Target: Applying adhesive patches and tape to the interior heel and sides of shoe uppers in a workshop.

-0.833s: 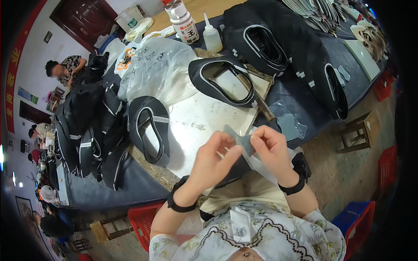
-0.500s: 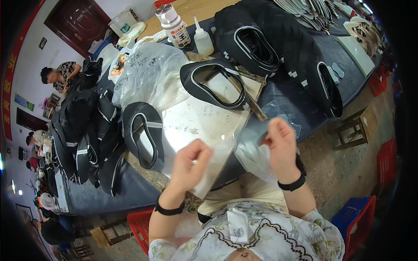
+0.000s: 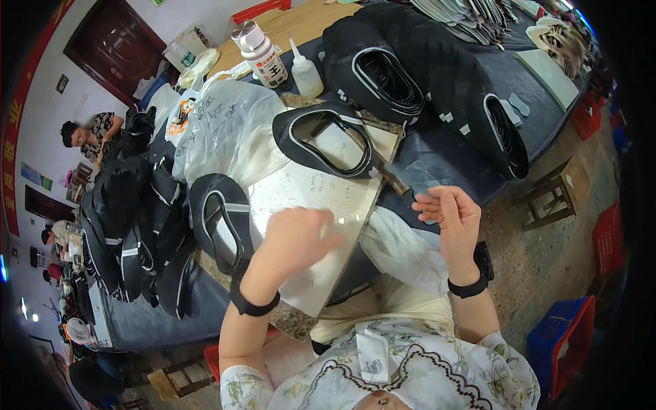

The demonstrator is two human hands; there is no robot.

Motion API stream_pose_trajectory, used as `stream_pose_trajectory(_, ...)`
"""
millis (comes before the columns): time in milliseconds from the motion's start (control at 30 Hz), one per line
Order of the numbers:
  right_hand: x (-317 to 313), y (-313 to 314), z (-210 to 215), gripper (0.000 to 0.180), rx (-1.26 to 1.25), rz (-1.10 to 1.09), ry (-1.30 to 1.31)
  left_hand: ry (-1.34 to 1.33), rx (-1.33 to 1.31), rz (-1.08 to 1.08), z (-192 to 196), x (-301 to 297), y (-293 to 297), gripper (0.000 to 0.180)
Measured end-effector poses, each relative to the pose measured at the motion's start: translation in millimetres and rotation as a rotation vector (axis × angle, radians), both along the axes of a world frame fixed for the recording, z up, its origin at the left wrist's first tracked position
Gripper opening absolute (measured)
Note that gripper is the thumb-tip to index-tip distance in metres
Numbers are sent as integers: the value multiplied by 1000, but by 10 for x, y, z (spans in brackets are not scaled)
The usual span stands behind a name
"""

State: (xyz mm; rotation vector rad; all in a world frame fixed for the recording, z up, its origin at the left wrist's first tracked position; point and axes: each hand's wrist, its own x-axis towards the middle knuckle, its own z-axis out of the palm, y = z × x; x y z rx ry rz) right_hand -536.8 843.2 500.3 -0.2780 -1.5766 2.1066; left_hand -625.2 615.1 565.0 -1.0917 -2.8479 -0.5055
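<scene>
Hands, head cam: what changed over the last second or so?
Earlier both hands pinched a small grey piece together above the slab's near edge. Now they have parted: the left hand has moved left over the pale stone slab, the right hand has swung right, open, palm showing. The grey piece is no longer seen in either hand. The black shoe uppers on the table look unmoved.

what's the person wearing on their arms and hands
Both forearms are bare, with no gloves. The left hand has a plain black band at the wrist, and the right hand has a similar black band. Short sleeves of a white floral top with dark scalloped trim.
</scene>
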Motion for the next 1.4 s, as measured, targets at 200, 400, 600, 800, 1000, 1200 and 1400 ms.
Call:
stream_pose_trajectory(200, 33, 82, -131, 13, -98, 48, 36, 279, 313, -119, -155, -185, 228, 17)
stream_pose_trajectory(400, -35, 74, -145, 11, -395, 129, 10, 324, 359, -108, -408, -186, 469, 15)
stream_pose_trajectory(600, -277, 187, -121, 21, -96, 377, 19, 379, 403, -152, -276, -338, 636, 18)
stream_pose_trajectory(800, -551, 62, -126, 20, -19, 517, 86, 574, 194, -251, -426, -362, 714, 13)
stream_pose_trajectory(1000, -380, -87, -283, 24, 183, 547, 173, 664, 312, -265, -698, -14, 550, 16)
stream_pose_trajectory(1200, -270, -61, -330, 25, -13, 546, 121, 465, 518, -106, -555, -23, 314, 35)
stream_pose_trajectory(1400, -212, 27, -225, 23, 145, 615, 84, 461, 344, -97, -621, -183, 368, 34)
